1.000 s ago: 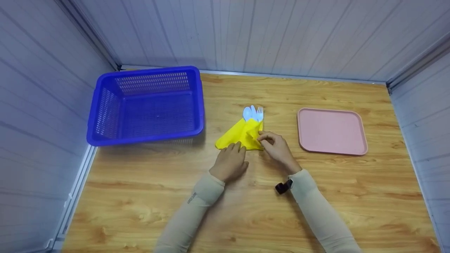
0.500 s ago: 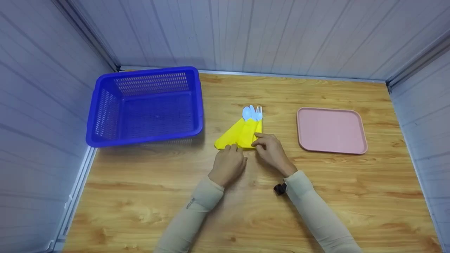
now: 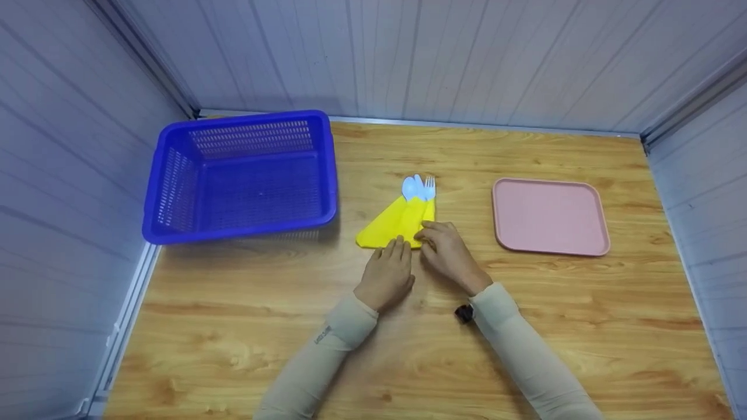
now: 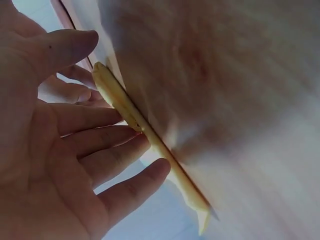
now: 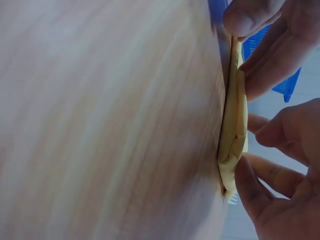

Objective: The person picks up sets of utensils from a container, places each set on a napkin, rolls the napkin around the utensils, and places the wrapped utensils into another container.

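Note:
A folded yellow napkin (image 3: 382,224) lies on the table, its slanted side to the left. Out of its top stick the pale heads of a spoon (image 3: 409,187) and a fork (image 3: 430,188), with what looks like a knife (image 3: 419,183) between them; their lower parts are hidden. My left hand (image 3: 386,273) rests its straight fingertips on the napkin's near edge, seen edge-on in the left wrist view. My right hand (image 3: 448,252) pinches the fold at the right side with thumb and fingertips; the right wrist view has them right at the folded layers (image 5: 235,125).
To the left stands a blue plastic basket (image 3: 328,169) with slotted sides. A pink tray (image 3: 551,217) lies flat on the right of the wooden table (image 3: 560,326). Pale panel walls (image 3: 373,58) enclose the back and both sides.
The napkin's raised right flap has been laid over leftward and now lies flat. My right hand has shifted left with it. My left hand has moved slightly right, its fingers now straighter.

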Action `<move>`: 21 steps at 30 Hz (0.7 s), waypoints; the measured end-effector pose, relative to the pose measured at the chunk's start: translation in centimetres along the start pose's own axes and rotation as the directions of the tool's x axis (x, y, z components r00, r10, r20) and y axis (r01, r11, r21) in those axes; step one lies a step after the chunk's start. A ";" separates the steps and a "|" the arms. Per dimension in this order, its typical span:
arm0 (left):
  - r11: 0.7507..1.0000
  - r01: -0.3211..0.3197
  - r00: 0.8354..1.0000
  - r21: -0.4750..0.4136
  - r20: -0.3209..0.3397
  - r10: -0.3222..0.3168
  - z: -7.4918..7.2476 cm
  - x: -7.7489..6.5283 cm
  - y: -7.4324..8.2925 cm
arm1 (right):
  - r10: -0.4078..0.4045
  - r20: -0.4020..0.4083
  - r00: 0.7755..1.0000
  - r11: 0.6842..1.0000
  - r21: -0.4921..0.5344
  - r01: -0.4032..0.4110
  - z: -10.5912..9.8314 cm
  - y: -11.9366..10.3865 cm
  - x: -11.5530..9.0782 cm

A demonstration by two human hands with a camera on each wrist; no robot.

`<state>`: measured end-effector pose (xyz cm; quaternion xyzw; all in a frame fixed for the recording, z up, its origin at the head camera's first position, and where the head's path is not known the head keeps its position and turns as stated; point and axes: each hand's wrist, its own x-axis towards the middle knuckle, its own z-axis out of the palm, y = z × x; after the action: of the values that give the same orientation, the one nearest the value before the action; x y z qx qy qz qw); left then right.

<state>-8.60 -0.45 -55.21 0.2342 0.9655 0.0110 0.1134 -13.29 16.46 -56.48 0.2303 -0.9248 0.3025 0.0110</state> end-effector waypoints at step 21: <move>0.989 0.148 0.975 -0.028 -0.165 -0.151 0.3 0.3 -1.4 | -0.100 0.045 0.994 0.975 -0.192 0.107 0.3 -0.6 0.4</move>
<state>-9.38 -1.59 -55.64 0.1584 0.9863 0.0293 0.0344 -13.38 15.65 -56.32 0.2811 -0.9368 0.2056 0.0330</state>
